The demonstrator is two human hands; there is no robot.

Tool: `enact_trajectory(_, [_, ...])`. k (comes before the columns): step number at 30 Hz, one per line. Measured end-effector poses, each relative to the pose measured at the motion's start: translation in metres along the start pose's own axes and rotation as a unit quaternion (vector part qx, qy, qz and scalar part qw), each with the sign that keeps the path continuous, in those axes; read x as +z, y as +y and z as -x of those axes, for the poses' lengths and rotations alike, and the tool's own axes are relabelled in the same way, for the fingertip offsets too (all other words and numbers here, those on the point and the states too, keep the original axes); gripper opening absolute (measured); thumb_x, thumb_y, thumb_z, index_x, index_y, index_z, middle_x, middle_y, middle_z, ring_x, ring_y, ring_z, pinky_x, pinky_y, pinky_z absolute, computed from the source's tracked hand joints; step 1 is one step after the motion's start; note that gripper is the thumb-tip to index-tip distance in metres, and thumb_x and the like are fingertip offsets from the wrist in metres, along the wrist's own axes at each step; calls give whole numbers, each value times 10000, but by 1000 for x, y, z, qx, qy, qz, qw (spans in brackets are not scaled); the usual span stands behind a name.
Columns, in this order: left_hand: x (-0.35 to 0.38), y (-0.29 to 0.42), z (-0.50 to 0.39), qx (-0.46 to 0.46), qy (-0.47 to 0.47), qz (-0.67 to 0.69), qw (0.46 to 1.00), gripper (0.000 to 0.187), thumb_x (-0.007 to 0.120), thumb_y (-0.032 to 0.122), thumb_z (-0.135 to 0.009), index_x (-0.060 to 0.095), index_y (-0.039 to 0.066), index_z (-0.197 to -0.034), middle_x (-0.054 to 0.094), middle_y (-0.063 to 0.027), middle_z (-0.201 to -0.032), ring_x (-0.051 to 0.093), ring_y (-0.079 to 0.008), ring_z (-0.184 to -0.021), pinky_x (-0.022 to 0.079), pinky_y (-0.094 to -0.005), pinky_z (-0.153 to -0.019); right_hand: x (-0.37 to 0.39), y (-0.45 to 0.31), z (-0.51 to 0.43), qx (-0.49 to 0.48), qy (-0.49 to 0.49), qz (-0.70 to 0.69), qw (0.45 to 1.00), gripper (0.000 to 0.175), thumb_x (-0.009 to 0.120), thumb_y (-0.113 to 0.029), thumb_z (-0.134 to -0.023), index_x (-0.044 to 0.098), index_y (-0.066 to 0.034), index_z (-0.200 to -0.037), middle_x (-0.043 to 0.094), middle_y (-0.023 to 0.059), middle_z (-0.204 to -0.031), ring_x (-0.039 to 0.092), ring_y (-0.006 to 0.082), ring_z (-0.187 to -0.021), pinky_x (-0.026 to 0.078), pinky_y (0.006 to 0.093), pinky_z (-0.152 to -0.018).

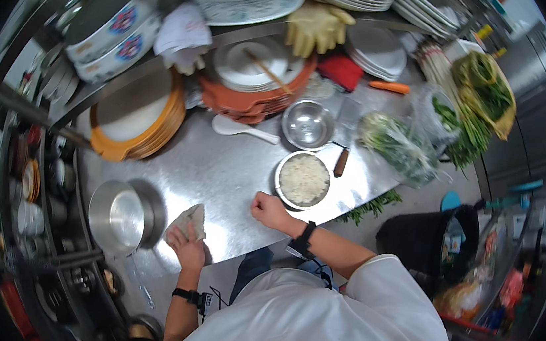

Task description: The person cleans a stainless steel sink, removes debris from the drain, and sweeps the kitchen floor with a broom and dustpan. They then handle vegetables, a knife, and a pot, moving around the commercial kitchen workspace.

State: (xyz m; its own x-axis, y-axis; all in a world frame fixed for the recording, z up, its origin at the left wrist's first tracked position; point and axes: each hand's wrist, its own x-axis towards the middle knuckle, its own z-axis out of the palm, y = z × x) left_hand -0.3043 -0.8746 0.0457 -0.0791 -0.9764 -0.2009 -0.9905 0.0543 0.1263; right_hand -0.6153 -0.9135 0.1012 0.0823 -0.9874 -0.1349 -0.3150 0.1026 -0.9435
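Note:
My left hand (187,247) grips a grey-beige cloth (188,222) against the stainless steel table (224,185), near its front edge. To the left of that hand stands a metal saucepan (118,219), its handle reaching past the table edge. My right hand (271,213) is curled into a loose fist over the table, and nothing shows in it. Just beyond it is a round bowl of white rice (304,180). Behind the rice sits a metal bowl (307,125). A cleaver (346,128) with a wooden handle lies to the right of both bowls.
A white rice paddle (245,130) lies beside stacks of orange-rimmed plates (133,121). Bagged greens (400,144) and a carrot (389,87) are at the right. Overhead, a shelf holds crockery and rubber gloves (318,28). A black bin (411,235) stands on the floor at right.

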Motion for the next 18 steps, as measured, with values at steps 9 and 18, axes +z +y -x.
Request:
enact_trajectory(9, [-7,49,1,-85,-73,-47,993,717,602,293,-872,242,179,-1481,126,-321,-1492,109,-535,-1364,157,-617,-1083,-268,66,208,177,506,-59,842,79,566,45,-795,568,-22,-836,560,21,-649,524,101,-530,447,254,-469])
enact_trajectory(18, [8,149,20,-182,-100,-53,977,747,578,287,-895,146,224,-1501,135,-316,-1488,170,-505,-1364,272,-618,-1033,-555,26,263,-40,650,144,745,199,716,-128,-834,554,-21,-793,532,-16,-657,494,62,-575,407,219,-520])
